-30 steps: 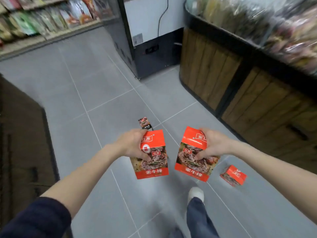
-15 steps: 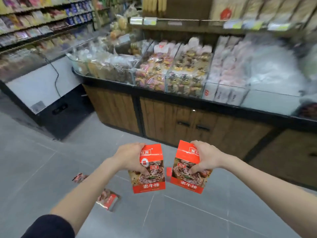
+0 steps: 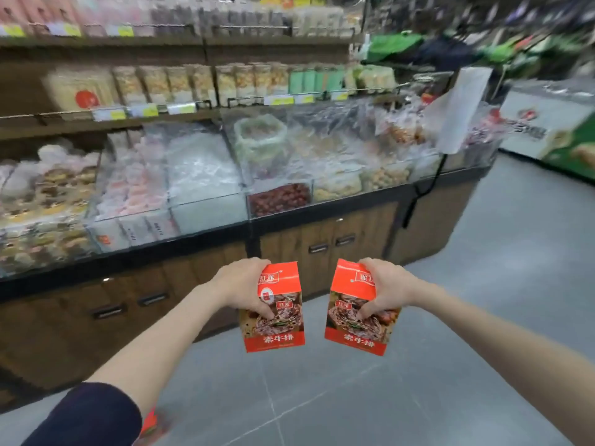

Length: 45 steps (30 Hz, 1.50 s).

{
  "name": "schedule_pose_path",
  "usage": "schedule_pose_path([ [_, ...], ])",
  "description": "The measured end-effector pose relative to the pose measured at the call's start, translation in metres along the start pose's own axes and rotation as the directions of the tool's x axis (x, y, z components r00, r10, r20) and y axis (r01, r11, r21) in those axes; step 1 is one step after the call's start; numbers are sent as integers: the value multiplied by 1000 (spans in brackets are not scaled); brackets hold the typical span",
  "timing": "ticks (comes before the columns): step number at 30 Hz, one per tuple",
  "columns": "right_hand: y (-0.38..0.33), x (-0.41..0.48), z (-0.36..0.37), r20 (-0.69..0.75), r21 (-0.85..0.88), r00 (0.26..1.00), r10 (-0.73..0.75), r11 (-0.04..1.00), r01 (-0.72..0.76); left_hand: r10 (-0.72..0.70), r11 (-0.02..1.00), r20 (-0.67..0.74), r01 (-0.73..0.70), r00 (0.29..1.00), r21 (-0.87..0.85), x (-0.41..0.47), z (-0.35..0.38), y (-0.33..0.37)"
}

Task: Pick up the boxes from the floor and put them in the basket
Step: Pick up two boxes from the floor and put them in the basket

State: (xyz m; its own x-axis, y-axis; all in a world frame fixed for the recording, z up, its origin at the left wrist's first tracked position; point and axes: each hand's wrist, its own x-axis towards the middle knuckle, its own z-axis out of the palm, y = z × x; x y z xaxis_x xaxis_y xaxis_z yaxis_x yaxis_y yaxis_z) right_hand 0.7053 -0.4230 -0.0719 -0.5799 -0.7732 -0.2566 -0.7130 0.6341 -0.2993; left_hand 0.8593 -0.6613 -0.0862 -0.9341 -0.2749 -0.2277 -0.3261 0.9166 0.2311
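Observation:
I hold two red snack boxes out in front of me, side by side above the grey floor. My left hand (image 3: 246, 286) grips the top of the left red box (image 3: 279, 320), thumb on its printed front. My right hand (image 3: 384, 288) grips the top of the right red box (image 3: 354, 329) the same way. Both boxes hang upright, a small gap between them. A further red packet (image 3: 151, 424) lies on the floor under my left forearm, partly hidden. No basket is in view.
A wooden counter with cabinet doors (image 3: 325, 249) runs across in front, topped by clear bins of bulk snacks (image 3: 199, 188). Shelves of packaged food (image 3: 193, 82) rise behind. A chest freezer (image 3: 553, 123) stands far right, with grey tiled floor (image 3: 515, 268) before it.
My view has swung to the right and upward, from the floor to the counter and shelves. Both hands kept hold of their boxes. The packets on the floor slid out of sight to the lower left.

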Motion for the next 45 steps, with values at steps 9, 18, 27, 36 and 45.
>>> schedule_pose_path([
  [9, 186, -107, -59, -174, 199, 893, 415, 903, -380, 425, 902, 57, -428, 904, 62, 143, -17, 222],
  [18, 302, -163, -77, -219, 327, 672, 707, 702, -632, 712, 670, 186, -734, 677, 108, 254, -15, 391],
  [27, 377, -196, -87, -225, 526, 348, 910, 415, -743, 869, 346, 332, -930, 367, 124, 356, -8, 537],
  [36, 432, -257, -51, -118, 619, 67, 991, 126, -775, 908, 68, 409, -995, 92, 74, 383, 51, 679],
  [45, 530, -327, -10, 41, 603, -133, 990, -131, -787, 871, -157, 477, -987, -120, 39, 378, 137, 832],
])
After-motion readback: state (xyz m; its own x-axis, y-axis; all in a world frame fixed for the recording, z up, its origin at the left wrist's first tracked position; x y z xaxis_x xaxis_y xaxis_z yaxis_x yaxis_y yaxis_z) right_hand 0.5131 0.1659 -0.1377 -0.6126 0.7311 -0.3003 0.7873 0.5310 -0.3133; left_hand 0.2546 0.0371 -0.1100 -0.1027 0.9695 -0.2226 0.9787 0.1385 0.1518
